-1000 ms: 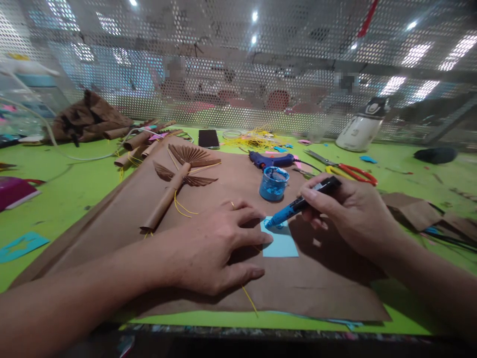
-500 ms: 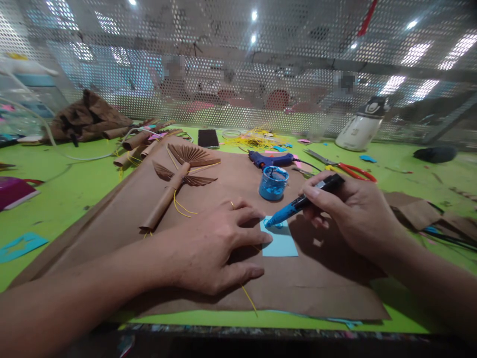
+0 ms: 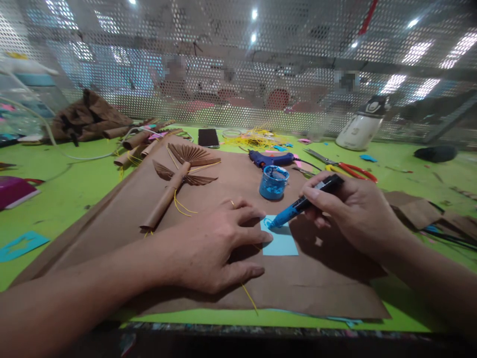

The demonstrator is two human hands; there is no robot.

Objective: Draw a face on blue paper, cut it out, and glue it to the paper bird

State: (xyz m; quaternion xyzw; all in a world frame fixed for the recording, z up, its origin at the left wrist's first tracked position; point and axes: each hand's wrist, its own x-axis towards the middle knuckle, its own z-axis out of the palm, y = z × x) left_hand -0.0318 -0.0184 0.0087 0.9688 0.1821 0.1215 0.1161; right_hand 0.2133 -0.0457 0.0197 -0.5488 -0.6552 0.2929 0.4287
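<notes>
My right hand (image 3: 346,209) is closed round a marker (image 3: 301,203), black at the back and smeared blue toward its tip. The tip meets a small light-blue square of paper (image 3: 281,243), where a blue curved line shows. Fingers apart, my left hand (image 3: 227,243) lies flat with fingertips on the paper's left edge. Both hands are over a large sheet of brown paper (image 3: 316,296). Just behind the marker stands a small jar of blue paint (image 3: 274,184). A rolled brown paper tube with pleated fans (image 3: 164,204) lies beyond my left hand.
Behind the jar lies a blue glue gun (image 3: 270,159) with its cord. Orange-handled scissors (image 3: 350,169), a white bottle (image 3: 359,129), a phone (image 3: 208,138) and yellow strings (image 3: 253,139) are farther back. A perforated metal panel (image 3: 223,74) rises behind the green table (image 3: 74,184).
The marker's tip has shifted slightly to the right on the light-blue paper. My left hand has stayed in place.
</notes>
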